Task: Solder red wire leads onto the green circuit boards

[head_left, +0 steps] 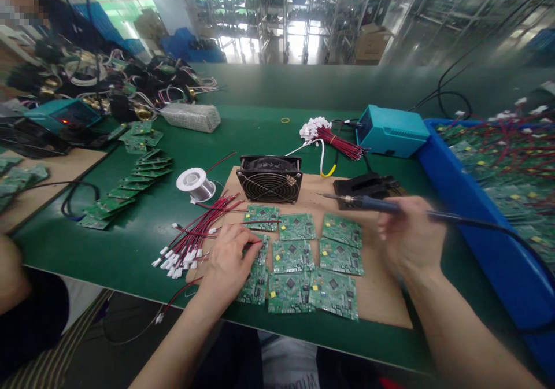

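Green circuit boards (293, 256) lie in rows on cardboard (381, 299). The right hand (410, 233) grips a soldering iron (375, 204), its tip near a black fan (269, 184); the left hand (232, 259) pinches a red wire (259, 242) over one board.

Through the head camera I see the right hand (411, 233) gripping a dark-blue-handled soldering iron (376, 204), its tip near a square black fan (270, 182). The left hand (232, 255) pinches a thin red wire (258, 243) over flat green circuit boards (295, 256) on brown cardboard (385, 297). Red-and-black cables with white connectors (203, 231) lie near a white spool of silvery wire (198, 186).
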Tool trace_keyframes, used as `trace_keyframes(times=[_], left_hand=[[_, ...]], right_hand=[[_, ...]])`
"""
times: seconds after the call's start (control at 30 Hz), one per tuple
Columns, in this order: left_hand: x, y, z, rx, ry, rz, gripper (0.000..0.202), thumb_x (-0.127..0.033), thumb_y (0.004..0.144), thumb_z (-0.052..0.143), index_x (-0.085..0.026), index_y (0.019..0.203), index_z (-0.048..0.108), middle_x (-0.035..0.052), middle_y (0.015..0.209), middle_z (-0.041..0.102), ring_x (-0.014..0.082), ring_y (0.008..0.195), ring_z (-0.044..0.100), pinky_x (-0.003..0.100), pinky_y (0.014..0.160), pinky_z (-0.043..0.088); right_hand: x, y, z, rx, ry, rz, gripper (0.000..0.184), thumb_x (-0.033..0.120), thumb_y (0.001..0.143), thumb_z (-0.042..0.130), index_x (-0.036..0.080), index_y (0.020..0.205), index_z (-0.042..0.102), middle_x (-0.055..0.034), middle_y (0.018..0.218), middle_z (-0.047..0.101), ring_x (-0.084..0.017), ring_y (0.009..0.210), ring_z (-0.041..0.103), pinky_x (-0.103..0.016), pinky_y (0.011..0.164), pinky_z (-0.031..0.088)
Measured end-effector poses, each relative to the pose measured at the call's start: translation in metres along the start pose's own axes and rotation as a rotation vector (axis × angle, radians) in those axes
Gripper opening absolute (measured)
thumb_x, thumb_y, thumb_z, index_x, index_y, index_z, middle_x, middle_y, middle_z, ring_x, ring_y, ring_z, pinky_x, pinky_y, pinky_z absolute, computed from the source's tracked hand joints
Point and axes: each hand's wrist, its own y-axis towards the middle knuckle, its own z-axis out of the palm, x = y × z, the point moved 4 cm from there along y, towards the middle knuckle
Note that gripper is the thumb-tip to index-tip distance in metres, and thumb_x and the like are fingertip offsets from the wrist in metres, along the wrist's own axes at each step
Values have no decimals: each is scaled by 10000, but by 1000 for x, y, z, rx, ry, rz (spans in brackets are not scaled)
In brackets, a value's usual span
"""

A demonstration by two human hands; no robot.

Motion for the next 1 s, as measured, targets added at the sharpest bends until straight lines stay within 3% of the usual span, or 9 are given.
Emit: trace_keyframes(times=[0.23,0.37,0.43,0.6,0.77,0.87,1.0], left_hand=[[-3,-1,-6,-22,-12,-20,192,-299,913,506,-216,765,597,57,829,643,250,847,567,376,762,468],[6,-8,-20,-55,-113,-186,225,-381,939,474,-212,879,610,19,715,657,196,647,612,304,630,466],[11,-10,-27,-56,-146,-250,244,-417,923,506,-209,908,632,1,662,660,171,553,602,275,576,458],[27,-16,-52,-120,-126,-291,272,-476,836,588,-222,812,683,3,681,703,169,543,617,258,541,480],[41,-29,-72,-209,-91,-394,272,-489,798,631,-225,783,696,-8,634,678,162,522,582,258,532,475],[34,-32,-70,-194,-95,-343,241,-454,818,634,-223,790,697,-8,671,682,153,548,583,253,540,462],[10,-27,-47,-28,-114,-243,173,-352,889,590,-215,823,673,-5,732,672,150,625,593,261,585,453]], right_hand=[[16,-7,9,101,30,28,130,296,665,690,175,637,654,-1,427,579,-114,303,477,-170,253,355],[22,-20,17,193,31,95,187,339,692,711,164,653,660,-3,414,559,-121,300,472,-172,248,346],[18,-29,20,232,36,139,195,343,711,719,163,670,656,0,424,565,-121,305,479,-170,255,356],[-1,-50,23,303,32,267,196,338,760,720,163,694,661,-5,438,586,-110,305,478,-154,266,362],[-14,-50,21,321,47,242,185,328,783,710,161,711,679,-12,443,594,-115,319,495,-156,277,379],[-21,-47,20,336,41,237,175,323,801,700,162,735,683,-13,461,605,-121,331,507,-163,283,390],[-25,-49,19,379,28,239,173,326,823,691,166,758,679,-13,469,612,-118,342,514,-158,296,392]])
